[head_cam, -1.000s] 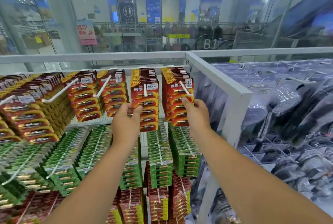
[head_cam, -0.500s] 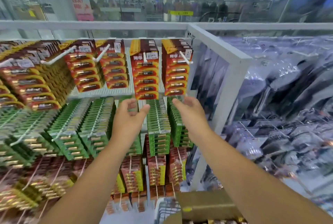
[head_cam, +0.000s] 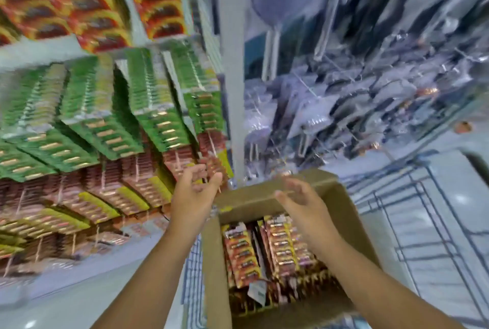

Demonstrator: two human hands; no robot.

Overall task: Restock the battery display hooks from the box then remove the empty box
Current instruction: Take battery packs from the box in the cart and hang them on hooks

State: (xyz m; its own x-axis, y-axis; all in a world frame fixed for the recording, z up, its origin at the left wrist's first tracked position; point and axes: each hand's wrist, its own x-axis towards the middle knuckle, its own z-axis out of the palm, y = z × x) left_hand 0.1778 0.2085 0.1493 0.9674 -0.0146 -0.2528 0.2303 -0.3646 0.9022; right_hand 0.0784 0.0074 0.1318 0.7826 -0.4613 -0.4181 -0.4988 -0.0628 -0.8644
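Restocking is incomplete: the box [head_cam: 267,254], lower centre of frame, contains many battery packs [head_cam: 280,246]. Left hand [head_cam: 193,193] and right hand [head_cam: 301,204] hover above it, fingers spread, holding nothing.

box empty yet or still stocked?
Still stocked: the open cardboard box holds rows of red and yellow battery packs below both empty hands.
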